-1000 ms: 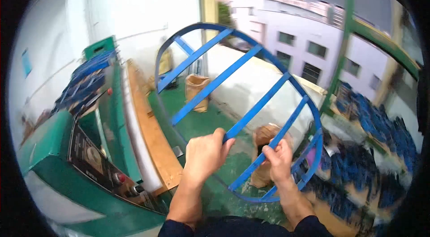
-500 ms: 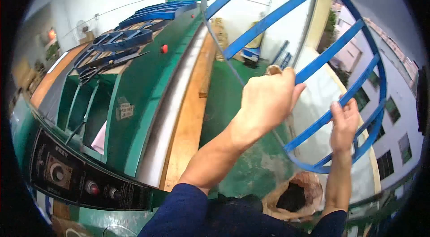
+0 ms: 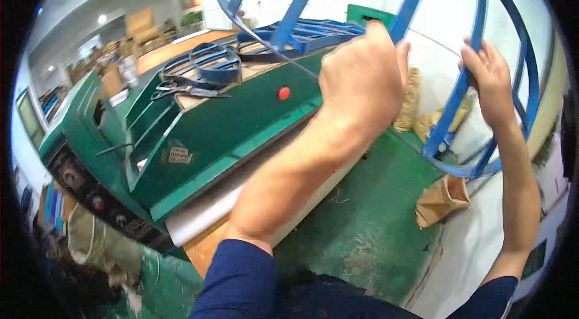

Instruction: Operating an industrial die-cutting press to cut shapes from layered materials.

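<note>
A large oval frame of blue strips (image 3: 446,114), crossed by several flat slats, is held up in front of me, partly cut off by the top edge. My left hand (image 3: 362,75) is closed around one of its middle slats in a fist, the thumb pointing up on the right side. Farther right, my right hand (image 3: 491,81) grips another slat between thumb and fingers. Behind the frame, a smaller oval blue frame (image 3: 208,66) lies on the green machine (image 3: 241,114). Dark shears (image 3: 187,91) rest beside it, at the machine's near end.
More blue slatted frames (image 3: 319,32) lie farther along the machine top. A red button (image 3: 283,93) sits on its side; a black control panel (image 3: 96,198) is at the lower left. A brown paper bag (image 3: 440,201) stands on the green floor by the white wall, with yellowish sacks (image 3: 410,99) behind.
My view has swung left, so the machine fills more of it and the window side has gone out. Both hands keep hold of the blue frame, which has turned more upright and risen in view.
</note>
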Tool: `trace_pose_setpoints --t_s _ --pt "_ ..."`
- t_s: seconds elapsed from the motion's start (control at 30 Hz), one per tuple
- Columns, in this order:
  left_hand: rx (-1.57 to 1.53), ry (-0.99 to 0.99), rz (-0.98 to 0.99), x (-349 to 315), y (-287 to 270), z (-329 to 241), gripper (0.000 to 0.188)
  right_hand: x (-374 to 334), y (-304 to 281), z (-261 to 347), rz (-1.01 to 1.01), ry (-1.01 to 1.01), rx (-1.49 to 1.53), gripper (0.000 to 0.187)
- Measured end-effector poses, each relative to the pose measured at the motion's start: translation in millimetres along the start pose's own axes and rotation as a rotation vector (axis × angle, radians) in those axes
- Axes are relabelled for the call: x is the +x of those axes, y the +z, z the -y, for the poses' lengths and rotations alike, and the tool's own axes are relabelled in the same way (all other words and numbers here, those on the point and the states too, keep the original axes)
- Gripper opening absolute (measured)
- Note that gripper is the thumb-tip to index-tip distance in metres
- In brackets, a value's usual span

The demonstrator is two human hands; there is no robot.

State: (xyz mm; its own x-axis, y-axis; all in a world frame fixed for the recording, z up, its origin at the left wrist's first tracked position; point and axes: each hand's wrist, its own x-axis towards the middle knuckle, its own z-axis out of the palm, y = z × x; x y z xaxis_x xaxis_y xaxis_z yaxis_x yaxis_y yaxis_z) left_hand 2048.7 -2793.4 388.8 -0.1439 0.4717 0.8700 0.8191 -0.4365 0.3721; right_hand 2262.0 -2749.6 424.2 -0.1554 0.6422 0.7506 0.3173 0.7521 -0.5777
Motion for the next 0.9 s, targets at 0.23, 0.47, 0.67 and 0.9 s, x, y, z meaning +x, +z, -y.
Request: trace_pose_setpoints --t_s 0.23,0.47,0.67,0.9 --pt "0.307 -0.212 0.238 76.1 20.5 29.5 0.03 161.7 52.3 -94.8 0.422 -0.043 0.147 0.024" --pt "0.459 -0.338 0.308 127.9 66.6 68.9 0.036 241.5 113.3 -153.8 0.605 0.037 0.159 0.04" --pt "0.679 -0.515 0.309 178.1 109.9 88.2 0.03 311.3 168.3 -196.9 0.718 -0.029 0.169 0.032" --pt "0.802 -0.742 0.219 217.9 194.0 134.9 0.027 397.4 215.4 -260.8 0.961 -0.15 0.162 0.025"
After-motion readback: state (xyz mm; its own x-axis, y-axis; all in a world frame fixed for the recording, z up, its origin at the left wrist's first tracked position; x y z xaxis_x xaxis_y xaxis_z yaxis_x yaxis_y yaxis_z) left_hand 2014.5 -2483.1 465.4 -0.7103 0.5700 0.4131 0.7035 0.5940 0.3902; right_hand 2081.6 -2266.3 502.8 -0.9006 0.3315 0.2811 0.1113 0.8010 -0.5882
